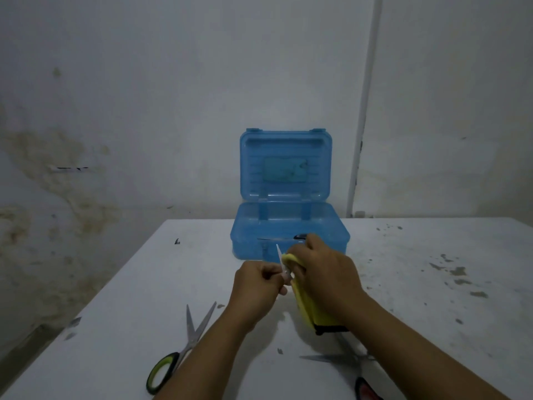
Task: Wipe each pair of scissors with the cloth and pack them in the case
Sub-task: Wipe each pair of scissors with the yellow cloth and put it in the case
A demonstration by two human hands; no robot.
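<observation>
Left hand (256,280) pinches small scissors (281,259); right hand (323,272) grips yellow cloth (305,307) around blades, before case (288,223)

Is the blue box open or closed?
Open. The blue case has its lid standing straight up at the back, so you can look inside the bottom half.

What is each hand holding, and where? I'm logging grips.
The left hand grips small scissors at the handle end, blades up. The right hand holds the yellow cloth bunched against the blades.
</observation>
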